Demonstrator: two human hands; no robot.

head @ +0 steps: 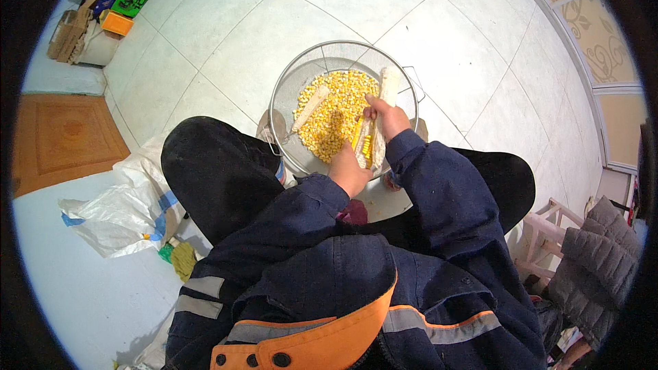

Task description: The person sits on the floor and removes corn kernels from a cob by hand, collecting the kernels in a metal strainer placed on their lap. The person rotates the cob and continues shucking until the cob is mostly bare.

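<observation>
A round wire-mesh basket (288, 73) sits before me between my knees, with loose yellow corn kernels (334, 105) spread over its bottom. My left hand (350, 168) grips the near end of a partly stripped corn cob (364, 139), which keeps some rows of kernels. Around the far end of that cob closes my right hand (391, 119), its thumb pointing forward. A bare cob (390, 85) lies along the basket's right side, partly hidden by the right hand. To the left, another bare cob (310, 108) rests on the kernels.
White floor tiles (247, 41) surround the basket. A white woven sack (123, 210) slumps left of my knee, near a wooden door (67, 141). Boxes (117, 23) are piled at the far left. At right stand a pale pink stool (547, 228) and a grey quilted garment (591, 257).
</observation>
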